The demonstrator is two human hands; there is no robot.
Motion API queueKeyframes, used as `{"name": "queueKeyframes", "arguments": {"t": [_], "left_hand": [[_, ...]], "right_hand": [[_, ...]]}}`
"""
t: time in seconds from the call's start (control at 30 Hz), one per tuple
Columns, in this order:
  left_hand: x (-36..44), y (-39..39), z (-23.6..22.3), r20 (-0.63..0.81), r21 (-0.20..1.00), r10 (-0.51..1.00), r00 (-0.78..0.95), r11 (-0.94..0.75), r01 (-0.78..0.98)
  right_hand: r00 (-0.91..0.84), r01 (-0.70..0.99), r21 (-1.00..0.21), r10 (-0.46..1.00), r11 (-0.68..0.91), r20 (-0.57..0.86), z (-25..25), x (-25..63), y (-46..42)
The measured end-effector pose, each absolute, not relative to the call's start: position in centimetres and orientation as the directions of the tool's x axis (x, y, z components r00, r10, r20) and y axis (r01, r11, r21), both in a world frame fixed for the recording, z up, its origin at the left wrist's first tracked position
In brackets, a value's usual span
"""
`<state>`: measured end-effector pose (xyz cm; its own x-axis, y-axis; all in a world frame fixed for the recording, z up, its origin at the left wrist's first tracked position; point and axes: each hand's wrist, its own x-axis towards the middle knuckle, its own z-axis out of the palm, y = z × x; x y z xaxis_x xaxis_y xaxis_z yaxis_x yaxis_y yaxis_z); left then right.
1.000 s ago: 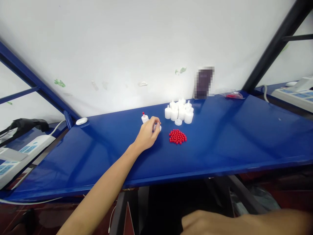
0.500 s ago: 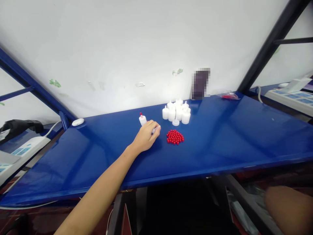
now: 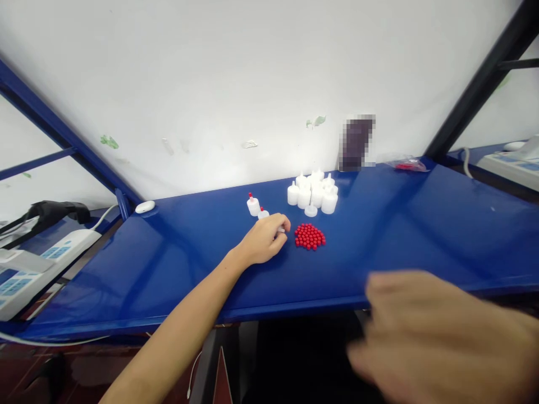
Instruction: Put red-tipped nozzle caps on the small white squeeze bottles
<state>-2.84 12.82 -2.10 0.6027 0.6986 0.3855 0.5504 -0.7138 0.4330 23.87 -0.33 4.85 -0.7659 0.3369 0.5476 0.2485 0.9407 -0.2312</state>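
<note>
My left hand (image 3: 266, 238) is closed around a small white squeeze bottle (image 3: 281, 229), mostly hidden by the fingers. Just behind that hand stand two white bottles with red tips, one bottle (image 3: 253, 207) farther back and one bottle (image 3: 263, 214) partly covered by the hand. Right of my left hand lies a flat patch of small red caps (image 3: 310, 237). Beyond the caps is a cluster of white nozzle bottles (image 3: 316, 193), with a white round lid (image 3: 310, 211) in front. My right hand (image 3: 425, 331), smeared by motion, hangs near the table's front edge at lower right; its fingers are unclear.
The blue table (image 3: 189, 247) runs along a white wall. A white oval case (image 3: 145, 207) lies at its back left and a clear bag with red pieces (image 3: 407, 164) at its back right. A pixelated dark object (image 3: 357, 143) leans at the wall. Power strips flank the table.
My right hand has come up and inward from the lower right corner. My left hand has shifted slightly toward the red caps, uncovering the second red-tipped bottle. The view has shifted a little.
</note>
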Motion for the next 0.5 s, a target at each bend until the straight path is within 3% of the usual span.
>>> {"name": "queueKeyframes", "arguments": {"t": [0.17, 0.23, 0.5], "left_hand": [[-2.5, 12.4, -2.0, 0.306, 0.372, 0.664, 0.683, -0.743, 0.556], [-2.5, 12.2, -1.9, 0.294, 0.379, 0.665, 0.686, -0.740, 0.555], [-2.3, 12.0, -1.8, 0.305, 0.426, 0.640, 0.705, -0.754, 0.500]], "right_hand": [[-0.712, 0.422, -0.486, 0.611, 0.765, 0.345, 3.4, 23.3, 11.7], [-0.638, 0.502, -0.508, 0.696, 0.700, 0.329, 3.3, 22.8, 14.6], [-0.560, 0.521, -0.517, 0.729, 0.680, 0.394, 2.1, 21.7, 16.4]]}}
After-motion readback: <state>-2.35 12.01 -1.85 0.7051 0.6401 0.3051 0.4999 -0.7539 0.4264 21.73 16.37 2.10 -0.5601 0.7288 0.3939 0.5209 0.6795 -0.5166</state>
